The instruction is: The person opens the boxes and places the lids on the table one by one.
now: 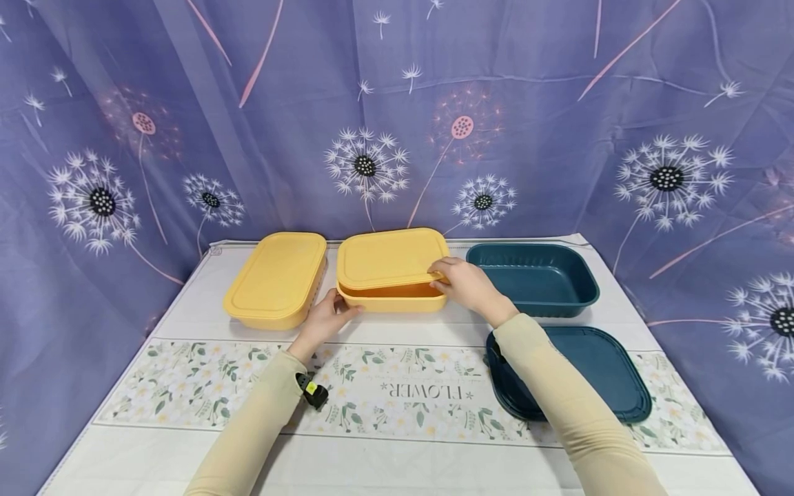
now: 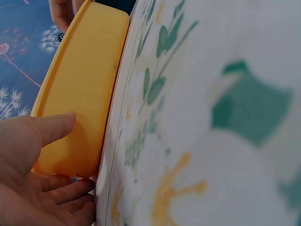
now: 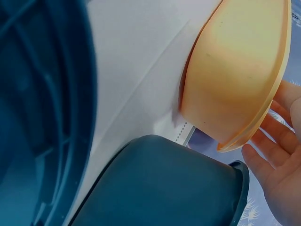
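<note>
In the head view a yellow lid (image 1: 391, 258) lies tilted over a yellow food container (image 1: 397, 304) at the middle back of the table. The lid's front edge is raised, and the orange inside shows in the gap. At the right front corner my right hand (image 1: 466, 281) pinches the lid's edge. My left hand (image 1: 324, 321) holds the container's left front corner. In the left wrist view the thumb (image 2: 59, 127) lies on the container's front wall, the other fingers round the side. The right wrist view shows the container's side wall (image 3: 230, 70); the right fingertips are partly hidden.
Another yellow container (image 1: 276, 279) with its lid on stands at the left. To the right is an open dark teal container (image 1: 546, 275), with a teal lid (image 1: 595, 372) in front of it, under my right forearm. A patterned curtain (image 1: 403, 117) hangs behind the table.
</note>
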A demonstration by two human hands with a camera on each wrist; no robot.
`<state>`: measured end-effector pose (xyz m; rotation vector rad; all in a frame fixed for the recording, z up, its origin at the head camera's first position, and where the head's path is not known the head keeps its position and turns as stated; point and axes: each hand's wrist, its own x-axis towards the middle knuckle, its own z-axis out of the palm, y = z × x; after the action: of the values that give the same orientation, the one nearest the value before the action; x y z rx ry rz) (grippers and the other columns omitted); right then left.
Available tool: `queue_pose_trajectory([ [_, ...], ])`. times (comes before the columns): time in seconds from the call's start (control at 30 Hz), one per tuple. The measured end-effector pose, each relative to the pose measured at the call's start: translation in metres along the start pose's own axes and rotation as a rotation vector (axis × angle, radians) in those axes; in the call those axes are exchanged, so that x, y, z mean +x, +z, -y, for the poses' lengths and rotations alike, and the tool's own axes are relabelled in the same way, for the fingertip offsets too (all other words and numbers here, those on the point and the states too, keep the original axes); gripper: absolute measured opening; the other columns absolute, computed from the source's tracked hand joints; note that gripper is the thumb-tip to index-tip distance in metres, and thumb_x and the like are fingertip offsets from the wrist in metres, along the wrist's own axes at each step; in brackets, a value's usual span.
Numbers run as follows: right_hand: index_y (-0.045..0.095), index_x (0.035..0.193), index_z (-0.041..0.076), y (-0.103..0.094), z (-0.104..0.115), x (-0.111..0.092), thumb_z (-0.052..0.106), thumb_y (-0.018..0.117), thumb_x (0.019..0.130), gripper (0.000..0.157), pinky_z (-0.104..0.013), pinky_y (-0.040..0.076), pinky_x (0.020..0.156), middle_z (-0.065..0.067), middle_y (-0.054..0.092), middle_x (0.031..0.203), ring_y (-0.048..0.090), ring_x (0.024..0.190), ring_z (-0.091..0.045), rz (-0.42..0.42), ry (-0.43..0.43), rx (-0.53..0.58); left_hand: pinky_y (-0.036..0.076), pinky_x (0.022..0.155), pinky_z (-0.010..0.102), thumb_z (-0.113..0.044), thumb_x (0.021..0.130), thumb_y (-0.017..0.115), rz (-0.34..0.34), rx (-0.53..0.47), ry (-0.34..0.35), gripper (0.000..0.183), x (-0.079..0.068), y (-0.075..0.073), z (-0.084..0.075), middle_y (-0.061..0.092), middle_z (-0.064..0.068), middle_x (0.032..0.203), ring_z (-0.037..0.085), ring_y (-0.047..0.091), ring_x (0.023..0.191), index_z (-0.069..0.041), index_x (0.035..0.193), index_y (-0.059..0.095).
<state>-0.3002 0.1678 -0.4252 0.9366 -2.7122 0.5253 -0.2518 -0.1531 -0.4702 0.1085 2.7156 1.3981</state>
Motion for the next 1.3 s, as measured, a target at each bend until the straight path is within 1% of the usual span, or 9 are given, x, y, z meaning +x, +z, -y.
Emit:
queue_pose_trajectory([
  [0.17,0.072,0.117,0.008,0.001,-0.001,0.001,0.018,0.074,0.094,0.025,-0.043,0.055,0.087,-0.010,0.069,0.119,0.066,0.103,-0.026,0.001,0.007,-0.008,0.046,0.089,0.039,-0.040,0.095,0.071,0.001,-0.008,0.008,0.068,0.000,0.000,0.000,0.057,0.016,0.130,0.029,0.051,0.114,-0.003,0.144,0.042],
  [0.37,0.071,0.118,0.008,0.002,-0.001,0.001,0.019,0.074,0.094,0.026,-0.042,0.056,0.086,-0.010,0.069,0.120,0.066,0.103,-0.026,0.009,0.012,-0.003,0.046,0.092,0.041,-0.040,0.096,0.070,0.005,-0.013,-0.002,0.068,-0.001,0.000,-0.001,0.055,0.017,0.133,0.030,0.051,0.117,-0.003,0.145,0.041],
  [0.57,0.071,0.118,0.008,0.002,-0.002,0.001,0.019,0.073,0.095,0.026,-0.042,0.056,0.087,-0.010,0.069,0.120,0.066,0.102,-0.027,0.008,0.019,0.003,0.045,0.103,0.046,-0.041,0.096,0.069,0.015,-0.017,-0.009,0.071,0.000,0.000,0.001,0.051,0.018,0.142,0.032,0.048,0.129,-0.003,0.148,0.038],
  [0.77,0.071,0.118,0.008,0.003,-0.001,0.001,0.019,0.073,0.095,0.026,-0.043,0.055,0.090,-0.010,0.068,0.121,0.065,0.106,-0.027,0.016,0.033,0.004,0.043,0.107,0.048,-0.040,0.097,0.068,0.038,-0.025,0.026,0.071,0.001,-0.003,0.008,0.050,0.019,0.144,0.033,0.047,0.131,-0.003,0.149,0.038],
  [0.9,0.070,0.120,0.008,0.003,0.003,-0.001,0.019,0.073,0.095,0.028,-0.043,0.055,0.090,-0.011,0.068,0.122,0.065,0.106,-0.027,0.036,0.040,0.011,0.038,0.111,0.051,-0.038,0.097,0.068,0.044,-0.029,0.047,0.075,-0.003,-0.005,0.012,0.049,0.021,0.145,0.036,0.045,0.135,-0.002,0.153,0.033],
  [1.0,0.070,0.121,0.008,0.003,0.004,-0.003,0.019,0.073,0.095,0.029,-0.044,0.055,0.089,-0.011,0.068,0.123,0.066,0.106,-0.028,0.044,0.040,0.008,0.037,0.112,0.052,-0.034,0.099,0.068,0.015,0.028,0.066,0.078,-0.008,-0.007,0.012,0.045,0.026,0.149,0.039,0.043,0.138,0.000,0.156,0.027],
  [1.13,0.070,0.123,0.008,0.000,0.006,-0.005,0.018,0.074,0.094,0.030,-0.043,0.056,0.088,-0.011,0.067,0.124,0.066,0.106,-0.028,0.020,0.028,-0.013,0.043,0.108,0.050,-0.028,0.100,0.066,-0.045,0.129,0.102,0.078,-0.013,-0.010,0.005,0.037,0.028,0.154,0.042,0.045,0.137,0.003,0.158,0.023],
  [1.23,0.069,0.126,0.008,-0.007,0.008,-0.006,0.017,0.074,0.094,0.034,-0.043,0.057,0.086,-0.011,0.066,0.125,0.066,0.105,-0.028,0.005,0.026,-0.020,0.043,0.108,0.051,-0.027,0.100,0.066,-0.076,0.174,0.152,0.077,-0.015,-0.015,-0.005,0.031,0.027,0.158,0.043,0.044,0.137,0.003,0.158,0.023],
  [1.3,0.067,0.129,0.007,-0.012,0.009,-0.006,0.016,0.074,0.094,0.037,-0.043,0.057,0.083,-0.013,0.065,0.128,0.067,0.103,-0.029,-0.001,0.029,-0.020,0.042,0.108,0.054,-0.026,0.100,0.065,-0.101,0.199,0.201,0.074,-0.015,-0.021,-0.014,0.029,0.026,0.159,0.044,0.042,0.138,0.003,0.157,0.027],
])
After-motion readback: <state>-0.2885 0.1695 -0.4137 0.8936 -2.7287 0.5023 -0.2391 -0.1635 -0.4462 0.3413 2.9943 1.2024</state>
